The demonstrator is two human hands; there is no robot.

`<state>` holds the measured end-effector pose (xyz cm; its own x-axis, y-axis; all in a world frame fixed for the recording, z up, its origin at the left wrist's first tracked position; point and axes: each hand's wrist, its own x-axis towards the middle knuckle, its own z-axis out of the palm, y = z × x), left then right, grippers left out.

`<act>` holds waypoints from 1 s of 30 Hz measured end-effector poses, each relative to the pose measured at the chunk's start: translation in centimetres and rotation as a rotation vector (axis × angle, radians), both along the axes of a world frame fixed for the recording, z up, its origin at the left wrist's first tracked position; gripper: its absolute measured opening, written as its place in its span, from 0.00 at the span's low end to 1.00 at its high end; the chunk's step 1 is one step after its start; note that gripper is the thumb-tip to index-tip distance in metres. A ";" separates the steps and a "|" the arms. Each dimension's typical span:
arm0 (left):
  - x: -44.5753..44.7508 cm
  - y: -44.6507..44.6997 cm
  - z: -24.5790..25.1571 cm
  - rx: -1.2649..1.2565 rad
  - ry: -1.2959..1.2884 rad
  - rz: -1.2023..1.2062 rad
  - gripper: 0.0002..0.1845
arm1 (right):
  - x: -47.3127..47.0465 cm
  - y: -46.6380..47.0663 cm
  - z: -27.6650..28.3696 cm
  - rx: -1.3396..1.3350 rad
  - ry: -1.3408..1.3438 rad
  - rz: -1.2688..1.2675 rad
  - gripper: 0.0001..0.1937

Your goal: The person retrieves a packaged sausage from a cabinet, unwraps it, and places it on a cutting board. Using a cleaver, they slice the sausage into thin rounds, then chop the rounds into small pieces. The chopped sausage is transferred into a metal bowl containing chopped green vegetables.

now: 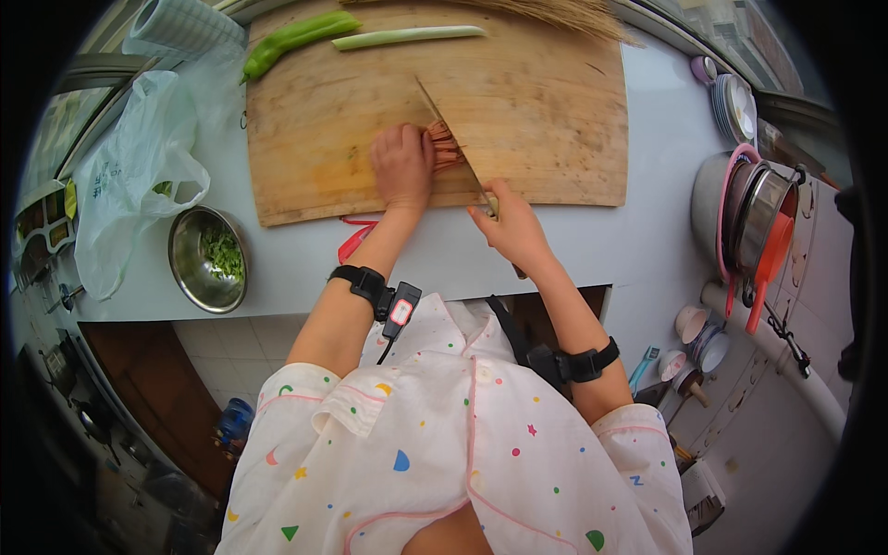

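A wooden cutting board (555, 125) lies on the white counter before me. My left hand (402, 163) presses down on a bunch of reddish-pink strips (446, 147), which look like ham or sausage. My right hand (510, 222) grips the handle of a kitchen knife (461, 149). Its blade runs slantwise up and to the left across the board, right against the strips' right-hand ends. The fingers of my left hand hide the other end of the strips. Along the board's far edge lie a long green pepper (298, 43) and a piece of scallion or leek stalk (409, 37).
Left of the board stand a steel bowl (208, 260) with chopped greens and a plastic bag (135, 177). A paper roll (184, 31) sits behind. Straw bristles (555, 14) overlap the far edge. Stacked pans and basins (746, 201) and plates (734, 107) line the right side.
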<state>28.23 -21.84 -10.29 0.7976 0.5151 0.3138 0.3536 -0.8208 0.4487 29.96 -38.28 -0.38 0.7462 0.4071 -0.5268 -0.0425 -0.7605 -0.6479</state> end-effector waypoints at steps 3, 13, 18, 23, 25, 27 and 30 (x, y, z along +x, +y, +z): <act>0.0 -0.1 0.0 -0.001 -0.016 -0.004 0.07 | 0.1 0.0 0.3 -0.101 0.137 -0.083 0.17; 0.0 -0.1 -0.2 0.032 -0.028 0.008 0.07 | -0.2 0.2 2.6 -0.126 -0.054 -0.060 0.16; 0.0 -0.1 0.1 0.017 -0.017 0.008 0.07 | 0.0 0.7 2.8 -0.144 -0.054 -0.017 0.16; 0.0 -0.1 -0.1 0.013 -0.019 0.010 0.07 | -0.3 1.3 1.1 -0.185 -0.066 0.002 0.17; 0.1 -0.1 -0.2 0.034 -0.033 0.012 0.07 | -0.4 1.5 0.2 -0.202 -0.071 0.000 0.17; 0.1 -0.1 -0.1 0.025 -0.015 0.012 0.07 | -0.6 1.5 -0.4 -0.185 -0.084 -0.020 0.15; 0.0 -0.1 0.0 0.005 0.016 0.010 0.07 | -1.0 1.1 -0.4 -0.129 -0.115 -0.048 0.14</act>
